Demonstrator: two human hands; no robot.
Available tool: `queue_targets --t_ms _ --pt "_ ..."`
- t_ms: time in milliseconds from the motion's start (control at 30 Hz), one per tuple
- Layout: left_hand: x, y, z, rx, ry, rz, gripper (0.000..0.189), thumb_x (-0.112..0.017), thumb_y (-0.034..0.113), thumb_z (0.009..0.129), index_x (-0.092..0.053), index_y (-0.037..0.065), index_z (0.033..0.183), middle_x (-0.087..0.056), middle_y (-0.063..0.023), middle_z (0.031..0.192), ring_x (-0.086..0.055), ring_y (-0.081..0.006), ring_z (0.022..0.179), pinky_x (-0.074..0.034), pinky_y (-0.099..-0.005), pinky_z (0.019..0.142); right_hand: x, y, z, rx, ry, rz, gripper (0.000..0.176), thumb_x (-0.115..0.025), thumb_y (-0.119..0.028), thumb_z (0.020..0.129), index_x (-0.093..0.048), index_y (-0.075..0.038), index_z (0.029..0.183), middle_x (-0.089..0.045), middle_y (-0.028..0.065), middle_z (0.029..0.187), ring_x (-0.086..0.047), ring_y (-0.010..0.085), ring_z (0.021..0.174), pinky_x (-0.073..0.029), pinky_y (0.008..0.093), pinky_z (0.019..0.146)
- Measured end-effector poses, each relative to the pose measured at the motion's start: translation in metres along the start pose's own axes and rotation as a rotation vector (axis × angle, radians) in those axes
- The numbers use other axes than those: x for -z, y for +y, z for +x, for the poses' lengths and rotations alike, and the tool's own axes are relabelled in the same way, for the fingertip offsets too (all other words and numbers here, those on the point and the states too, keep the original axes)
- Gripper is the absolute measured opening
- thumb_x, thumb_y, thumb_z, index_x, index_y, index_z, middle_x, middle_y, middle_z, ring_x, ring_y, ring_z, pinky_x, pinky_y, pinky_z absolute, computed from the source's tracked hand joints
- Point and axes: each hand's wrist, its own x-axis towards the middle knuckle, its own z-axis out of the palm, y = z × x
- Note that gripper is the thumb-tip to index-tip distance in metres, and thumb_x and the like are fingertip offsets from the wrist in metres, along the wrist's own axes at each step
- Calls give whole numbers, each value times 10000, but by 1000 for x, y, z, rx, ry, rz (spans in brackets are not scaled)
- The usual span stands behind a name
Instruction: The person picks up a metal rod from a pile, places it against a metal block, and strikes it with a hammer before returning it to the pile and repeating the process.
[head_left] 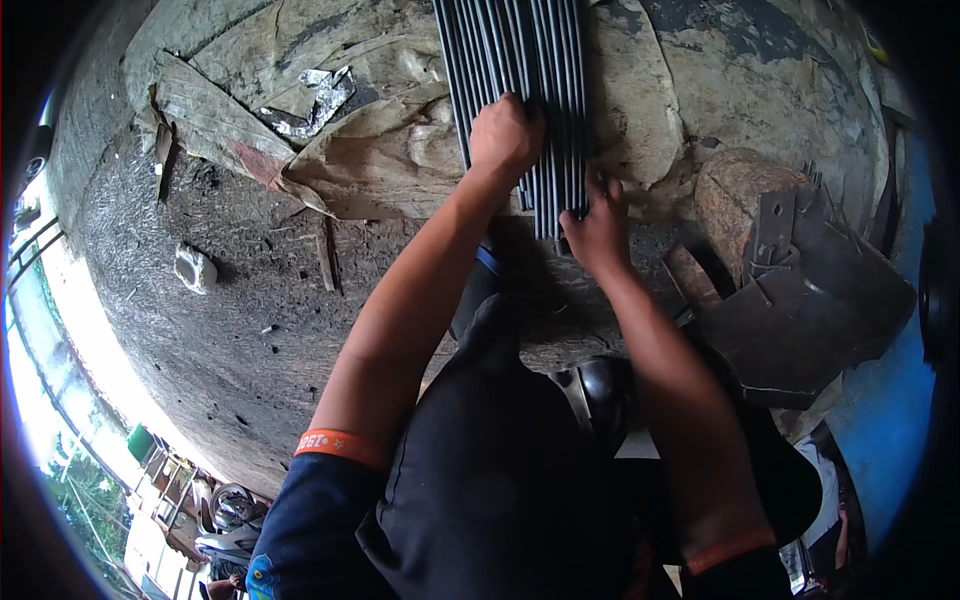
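Closely ranged, dark rods [566, 120] lie side by side at twelve o'clock on rumpled cloth [385, 160], perhaps to keep them off the ground [240, 340]. The left hand [505, 137] curls over their tops, likely steadying the row; I cannot tell whether its hidden fingers grip. The right hand [602, 228], towards one o'clock, has parted fingers, its thumb beside the near ends, seemingly bounding the row's edge.
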Motion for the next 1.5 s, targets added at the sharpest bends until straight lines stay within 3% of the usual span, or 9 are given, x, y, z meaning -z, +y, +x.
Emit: queue_targets --t_ms 300,367,500,533,667,867,1100,1367,1500 --pt "7 21 -31 -80 -102 85 515 -648 377 799 -525 -68 1028 -620 -285 998 -605 -395 980 -485 -460 839 28 -32 13 -166 -96 -155 617 -699 -159 740 -476 -36 1301 -484 212 1257 -520 382 1132 -463 448 928" --pt "22 32 -34 -173 -323 76 573 -670 381 780 -520 -75 1093 -611 -281 1063 -588 -385 1041 -476 -450 873 58 -36 29 -299 -417 -198 449 -685 -193 756 -574 -50 1167 -570 188 1187 -570 348 1102 -479 441 907" --pt "66 103 -22 -442 -597 17 398 -588 97 848 -525 -64 1206 -676 -186 899 -684 -230 801 -543 -348 693 169 -67 44 -161 -137 -119 146 -602 -154 813 -677 -58 894 -680 175 948 -657 334 938 -523 426 791" --pt "92 140 -31 -405 -638 -308 267 -605 155 823 -590 -64 975 -677 -210 794 -697 -260 742 -531 -389 657 195 -67 49 -122 -16 -95 163 -576 -158 821 -672 -47 893 -679 177 927 -654 339 940 -523 431 790" --pt "167 283 -77 -715 -367 -40 257 -673 201 836 -613 -46 879 -633 -94 652 -625 -141 553 -502 -297 553 344 -62 20 226 391 -135 187 -569 -165 807 -661 -54 926 -670 191 895 -644 361 913 -519 450 785" --pt "149 408 -156 -1325 -119 -28 546 -682 229 826 -485 -7 1277 -631 -213 1099 -624 -313 1018 -479 -371 881 478 30 -106 255 639 -282 260 -495 -130 872 -644 -70 1076 -652 203 986 -609 381 969 -479 472 867" --pt "23 452 -232 -1363 -107 320 510 -659 351 837 -541 45 1226 -567 -169 1223 -431 -338 1267 -356 -449 1039 428 217 -192 -303 180 -340 234 -603 -163 773 -656 -62 977 -635 198 1046 -616 362 980 -497 453 835" --pt "-24 433 -221 -1536 -160 530 463 -680 371 777 -610 79 1130 -578 -82 1212 -344 -292 1339 -241 -489 1101 257 326 -171 -340 -16 -77 256 -633 -181 744 -675 -69 971 -669 166 978 -636 347 952 -513 443 820" --pt "-31 440 -219 -1478 -141 477 433 -712 324 726 -623 79 1071 -613 -72 1140 -421 -291 1283 -251 -459 1101 180 310 -134 -361 35 60 520 -697 -291 733 -556 -82 1189 -485 203 1312 -417 393 1258 -364 501 1007"
